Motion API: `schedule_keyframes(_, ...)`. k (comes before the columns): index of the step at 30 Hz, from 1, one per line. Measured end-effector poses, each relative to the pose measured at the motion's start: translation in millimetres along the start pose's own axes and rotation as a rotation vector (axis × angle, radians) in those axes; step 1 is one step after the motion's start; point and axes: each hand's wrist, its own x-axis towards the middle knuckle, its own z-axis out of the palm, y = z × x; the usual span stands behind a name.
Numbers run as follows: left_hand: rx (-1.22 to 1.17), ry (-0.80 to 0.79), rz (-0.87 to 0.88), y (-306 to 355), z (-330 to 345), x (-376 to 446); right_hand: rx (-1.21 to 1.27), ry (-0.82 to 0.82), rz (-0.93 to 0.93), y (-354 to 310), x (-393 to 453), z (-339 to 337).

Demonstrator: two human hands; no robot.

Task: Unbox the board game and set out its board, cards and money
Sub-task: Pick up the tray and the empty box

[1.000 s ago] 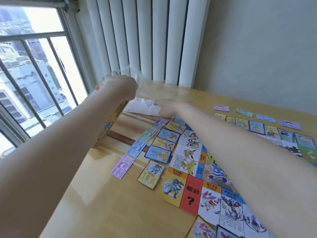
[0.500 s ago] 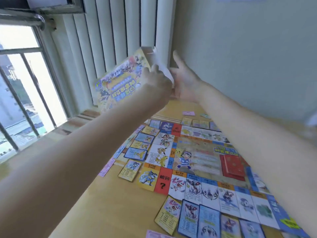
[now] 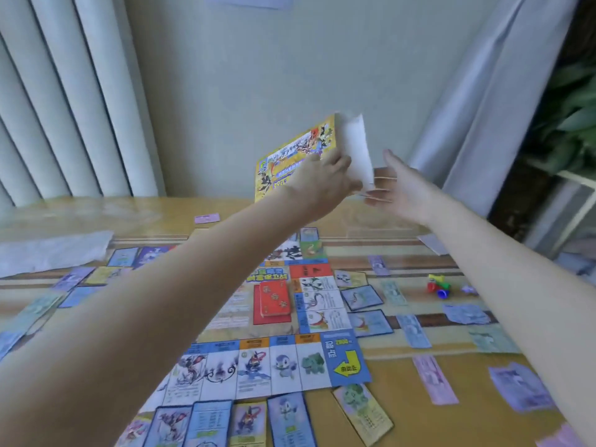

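My left hand [image 3: 325, 179] grips the yellow game box [image 3: 295, 154], holding it tilted in the air above the table's far edge, its white end up. My right hand [image 3: 398, 185] is flat and open just right of the box, fingertips near its white end. The game board [image 3: 290, 321] lies unfolded on the table with a red card stack [image 3: 274, 300] at its middle. Picture cards [image 3: 366, 296] lie in rows around the board. Paper money notes [image 3: 433, 379] lie along the right side.
Small coloured game pieces [image 3: 438, 285] sit at the right of the wooden table [image 3: 403, 211]. A crumpled clear plastic bag [image 3: 54, 250] lies at far left. Vertical blinds [image 3: 64, 101], a plain wall and a curtain [image 3: 477, 101] stand behind; a plant [image 3: 567, 121] is at right.
My left hand lifted the box from the table's left edge by the window and swung it right, toward the far middle. My right hand followed beside it. The view turned right.
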Motion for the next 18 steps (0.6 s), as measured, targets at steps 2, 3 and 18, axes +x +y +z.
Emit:
schedule_keyframes(2, 0.065, 0.003, 0.004, 7.5, 15.7, 22.1, -0.193, 0.142, 0.060, 17.7, 16.7, -42.1)
schedule_keyframes(3, 0.062, -0.022, 0.016, 15.8, 17.5, 30.1, -0.397, 0.219, 0.092, 31.4, 27.0, -63.4)
schedule_keyframes(18, 0.061, 0.007, 0.043, 51.4, 81.6, 101.6, -1.469, 0.459, 0.218, 132.1, 85.9, -120.1)
